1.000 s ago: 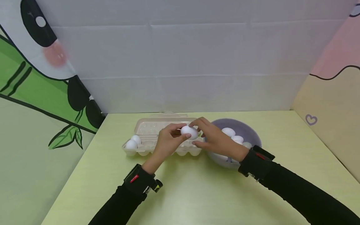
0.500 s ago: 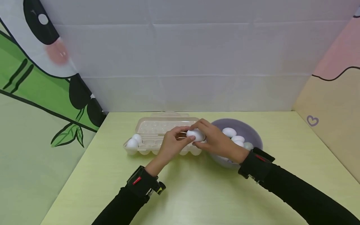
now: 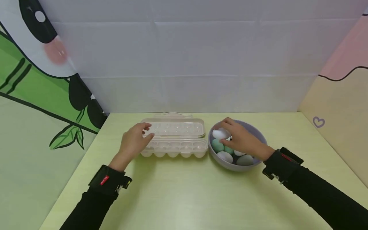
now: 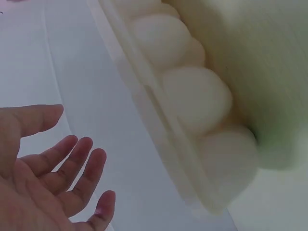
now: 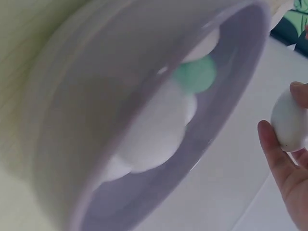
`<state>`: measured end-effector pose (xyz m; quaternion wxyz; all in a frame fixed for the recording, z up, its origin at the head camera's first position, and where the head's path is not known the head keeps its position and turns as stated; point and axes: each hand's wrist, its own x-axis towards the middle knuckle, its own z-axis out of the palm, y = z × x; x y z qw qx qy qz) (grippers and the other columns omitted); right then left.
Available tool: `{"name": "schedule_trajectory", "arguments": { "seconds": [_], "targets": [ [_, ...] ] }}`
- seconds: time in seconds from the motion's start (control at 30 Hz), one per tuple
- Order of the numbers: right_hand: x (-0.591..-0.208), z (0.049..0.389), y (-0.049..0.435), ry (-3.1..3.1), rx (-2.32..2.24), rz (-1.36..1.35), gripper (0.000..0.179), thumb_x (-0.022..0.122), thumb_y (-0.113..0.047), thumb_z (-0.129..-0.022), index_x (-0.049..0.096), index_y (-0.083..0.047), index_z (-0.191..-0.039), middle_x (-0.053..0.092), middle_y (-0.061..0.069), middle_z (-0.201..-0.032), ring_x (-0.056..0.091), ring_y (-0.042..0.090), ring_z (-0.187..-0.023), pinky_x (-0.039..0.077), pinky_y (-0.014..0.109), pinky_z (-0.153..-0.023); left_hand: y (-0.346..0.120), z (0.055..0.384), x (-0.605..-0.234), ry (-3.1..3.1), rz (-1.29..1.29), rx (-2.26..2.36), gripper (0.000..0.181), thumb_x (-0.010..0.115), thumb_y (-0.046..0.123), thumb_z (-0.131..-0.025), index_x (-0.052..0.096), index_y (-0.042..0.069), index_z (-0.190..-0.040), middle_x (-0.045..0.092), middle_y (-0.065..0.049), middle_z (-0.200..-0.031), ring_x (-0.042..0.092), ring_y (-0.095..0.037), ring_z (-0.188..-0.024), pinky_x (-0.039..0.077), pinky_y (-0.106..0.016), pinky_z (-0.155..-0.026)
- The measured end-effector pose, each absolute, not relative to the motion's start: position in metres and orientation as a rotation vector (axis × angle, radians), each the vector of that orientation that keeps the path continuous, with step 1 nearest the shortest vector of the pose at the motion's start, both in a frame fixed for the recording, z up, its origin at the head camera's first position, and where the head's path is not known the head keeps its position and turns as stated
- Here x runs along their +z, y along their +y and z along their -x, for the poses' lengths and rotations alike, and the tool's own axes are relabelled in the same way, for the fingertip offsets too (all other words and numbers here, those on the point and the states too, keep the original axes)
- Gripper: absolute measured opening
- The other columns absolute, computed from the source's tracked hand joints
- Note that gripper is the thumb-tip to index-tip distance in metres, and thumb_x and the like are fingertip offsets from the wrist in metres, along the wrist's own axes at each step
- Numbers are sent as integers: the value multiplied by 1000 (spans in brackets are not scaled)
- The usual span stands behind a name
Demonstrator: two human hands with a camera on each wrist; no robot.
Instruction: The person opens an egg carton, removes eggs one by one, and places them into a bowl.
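Note:
My right hand (image 3: 240, 137) is over the purple-grey bowl (image 3: 261, 134) and pinches a white egg (image 5: 288, 120) between thumb and fingers; the right wrist view has it above the rim. Below lie several eggs, among them a green egg (image 3: 217, 145), white ones and a greyish egg (image 3: 245, 160). My left hand (image 3: 133, 139) hovers at the left end of the clear egg carton (image 3: 178, 147), fingers spread and relaxed, holding nothing, as the left wrist view confirms. The carton's lid stands back, its visible cups hold no eggs, and my left hand covers its left end.
Carton and bowl stand side by side on a pale yellow-green table (image 3: 184, 195). A white backdrop (image 3: 184, 64) rises along the table's far edge. Painted panels flank the left and right sides.
Both hands were together on a white egg in front of the carton. The left hand has let go and moved left; the right has moved right over the bowl, a white egg in its fingers.

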<state>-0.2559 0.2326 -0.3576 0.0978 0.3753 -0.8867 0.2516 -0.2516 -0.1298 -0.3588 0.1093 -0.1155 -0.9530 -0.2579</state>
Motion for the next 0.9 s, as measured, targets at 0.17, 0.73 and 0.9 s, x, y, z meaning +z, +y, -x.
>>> {"name": "schedule_trajectory", "arguments": {
  "seconds": [0.17,0.73,0.9],
  "targets": [
    [-362,267,264,-2681,674,-1048,39,67,-7,-78,51,-13,-112,45,5,-107,48,18,-87,47,35,-69,-159,257,-368,-2941,215,-600,42,58,24,-86,50,0,-119,54,-20,-113,52,-36,-98,42,-52,-73],
    [-373,292,307,-2951,432,-707,38,69,-14,-77,53,-5,-111,52,14,-101,48,31,-96,43,48,-80,-182,269,-372,-3254,130,-509,41,62,29,-81,55,-3,-106,58,-19,-100,52,-28,-79,43,-44,-64],
    [-384,294,309,-2976,396,-680,35,68,-15,-78,54,-7,-109,51,12,-98,48,30,-93,44,46,-76,-182,266,-377,-3257,146,-487,32,64,25,-80,59,-1,-97,59,-13,-88,51,-24,-72,43,-41,-60]
  ]
}}
